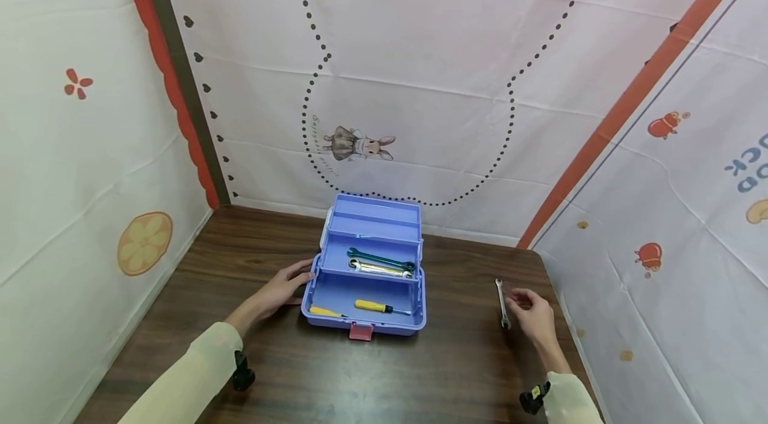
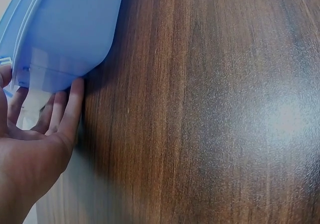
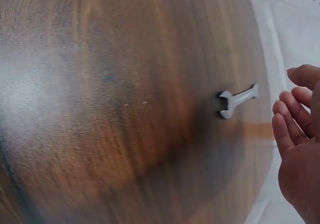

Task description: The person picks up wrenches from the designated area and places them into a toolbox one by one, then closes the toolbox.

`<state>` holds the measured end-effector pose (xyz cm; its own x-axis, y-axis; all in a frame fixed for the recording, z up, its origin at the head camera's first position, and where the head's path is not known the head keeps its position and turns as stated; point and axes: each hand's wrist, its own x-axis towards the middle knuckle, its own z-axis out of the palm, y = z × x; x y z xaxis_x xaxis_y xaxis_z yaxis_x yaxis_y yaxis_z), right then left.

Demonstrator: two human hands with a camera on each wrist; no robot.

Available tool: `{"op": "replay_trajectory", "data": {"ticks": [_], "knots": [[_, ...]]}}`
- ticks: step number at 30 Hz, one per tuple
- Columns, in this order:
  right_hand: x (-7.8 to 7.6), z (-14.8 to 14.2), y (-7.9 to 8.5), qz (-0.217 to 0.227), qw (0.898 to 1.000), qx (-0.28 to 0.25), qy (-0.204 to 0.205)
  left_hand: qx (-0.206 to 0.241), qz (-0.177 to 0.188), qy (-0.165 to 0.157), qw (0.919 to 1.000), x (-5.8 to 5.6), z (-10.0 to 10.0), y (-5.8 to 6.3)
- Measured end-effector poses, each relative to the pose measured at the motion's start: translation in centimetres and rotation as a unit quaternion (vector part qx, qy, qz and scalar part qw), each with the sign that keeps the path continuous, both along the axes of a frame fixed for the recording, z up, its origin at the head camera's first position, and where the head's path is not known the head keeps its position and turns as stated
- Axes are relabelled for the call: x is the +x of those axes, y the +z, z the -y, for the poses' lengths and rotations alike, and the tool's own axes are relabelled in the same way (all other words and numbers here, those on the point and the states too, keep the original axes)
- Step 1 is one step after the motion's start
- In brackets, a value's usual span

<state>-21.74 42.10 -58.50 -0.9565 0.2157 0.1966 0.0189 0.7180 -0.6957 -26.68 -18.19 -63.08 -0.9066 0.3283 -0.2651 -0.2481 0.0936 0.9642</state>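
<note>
A periwinkle-blue toolbox [image 1: 363,326] stands with its lid raised. Its raised tray holds a green wrench [image 1: 378,258] and shiny metal wrenches [image 1: 378,269]. In the bottom compartment lie two screwdrivers with yellow handles, one screwdriver [image 1: 373,306] near the middle and another [image 1: 325,311] at the left. My left hand [image 1: 282,289] rests against the box's left side, its fingers touching the outer wall and the thumb at the rim in the left wrist view. Beside a silver open-end wrench [image 1: 501,304] on the table, my right hand [image 1: 534,317] hovers with loosely bent fingers, holding nothing.
The brown wood-grain table [image 1: 384,377] is bordered by printed white cloth at the back [image 1: 420,77], left [image 1: 78,164] and right [image 1: 678,211]. A pink-red latch [image 1: 361,332] hangs at the toolbox front. The right cloth is close to my right hand.
</note>
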Motion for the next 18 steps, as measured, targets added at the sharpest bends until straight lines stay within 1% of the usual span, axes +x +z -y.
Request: {"op": "replay_trajectory", "data": {"ticks": [6,10,15,18], "knots": [[0.2,-0.6,-1.6,0.036,0.999,0.009,-0.039,-0.001,-0.002,-0.002,1.0000,0.1,-0.3,-0.1],[0.3,-0.7,-2.4,0.052,0.997,0.008,-0.053,-0.001,0.001,0.002,1.0000,0.0,-0.4,-0.2],[0.1,-0.3,-3.0,0.049,0.996,0.000,-0.068,0.004,-0.001,0.004,1.0000,0.1,-0.4,-0.3],[-0.1,0.3,-3.4,0.044,0.996,-0.003,-0.077,0.000,0.000,0.012,0.9999,0.2,-0.2,-0.2]]}}
